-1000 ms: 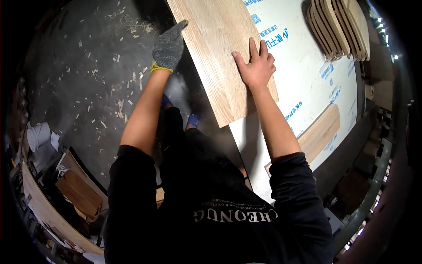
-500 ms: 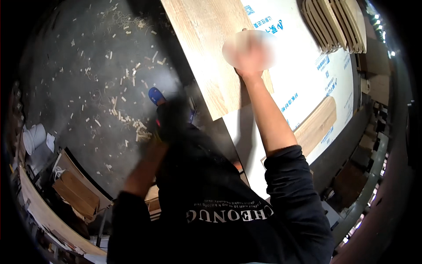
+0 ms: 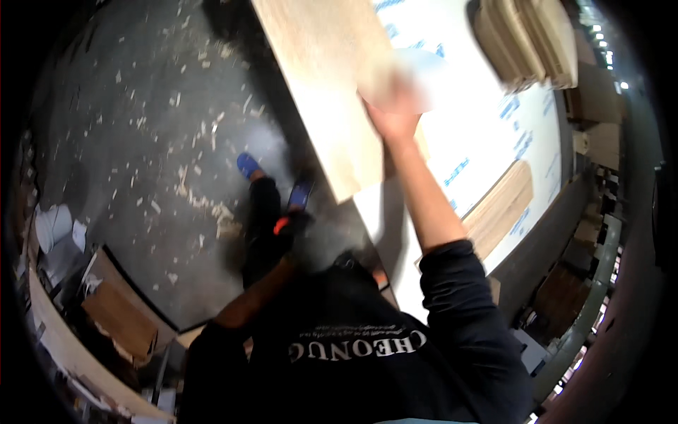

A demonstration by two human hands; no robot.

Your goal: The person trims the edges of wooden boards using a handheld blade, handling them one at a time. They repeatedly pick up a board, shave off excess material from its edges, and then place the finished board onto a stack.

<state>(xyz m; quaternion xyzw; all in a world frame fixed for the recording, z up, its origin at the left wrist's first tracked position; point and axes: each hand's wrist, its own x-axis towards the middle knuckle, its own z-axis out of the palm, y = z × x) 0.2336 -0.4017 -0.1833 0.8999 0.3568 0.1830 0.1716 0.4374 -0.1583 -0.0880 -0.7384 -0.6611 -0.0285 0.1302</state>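
Observation:
My right hand [image 3: 397,106] is over the right edge of a long wood-grain board [image 3: 328,92], which lies on a white printed sheet [image 3: 459,127]. A blurred patch covers its fingers, so whether it grips the board or something else is hidden. My left hand [image 3: 291,230] hangs low in front of my body, off the table's left side. It looks dark and smeared, with an orange-red spot by it. Whether this is a glove or a held thing I cannot make out.
A smaller wood-grain panel [image 3: 498,208] lies on the sheet's near right part. Curved wooden pieces [image 3: 519,42] are stacked at the far right. Wood scraps [image 3: 222,215] litter the grey floor. A white bucket [image 3: 53,227] and a brown cardboard piece [image 3: 120,318] stand at left.
My left hand has swung down and back toward my body. My right hand stays at the board's edge, shifted slightly left in view. My legs and both blue shoes show more plainly.

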